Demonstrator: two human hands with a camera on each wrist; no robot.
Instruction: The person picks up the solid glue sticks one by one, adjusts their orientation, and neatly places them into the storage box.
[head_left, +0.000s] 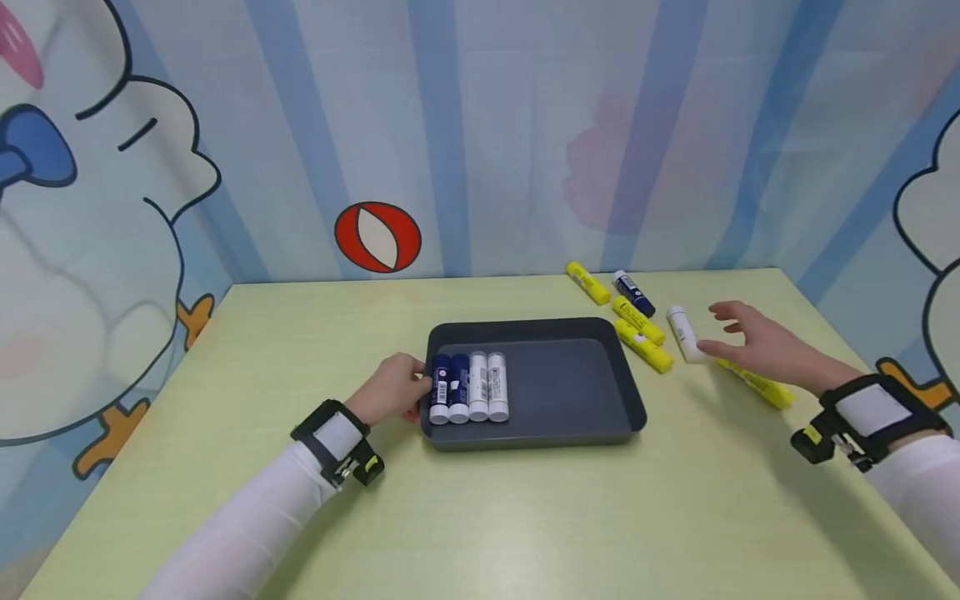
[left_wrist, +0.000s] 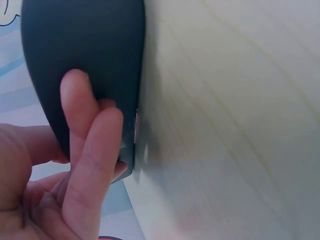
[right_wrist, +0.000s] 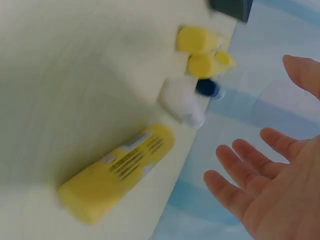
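Your left hand [head_left: 396,385] pinches the left rim of the tray [head_left: 564,385], presumably to steady it beside four aligned tubes [head_left: 459,387], while your right hand [head_left: 772,346], fingers parted and holding nothing, hovers near the white tube [head_left: 682,332] on the table [head_left: 525,517] right of the tray.

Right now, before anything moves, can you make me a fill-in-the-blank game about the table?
1. The dark grey rectangular tray holds ____ cylindrical tubes.
2. Outside it lie one navy blue tube, one white tube and several more tubes coloured ____.
3. The right hand holds ____.

Missing words: four; yellow; nothing.
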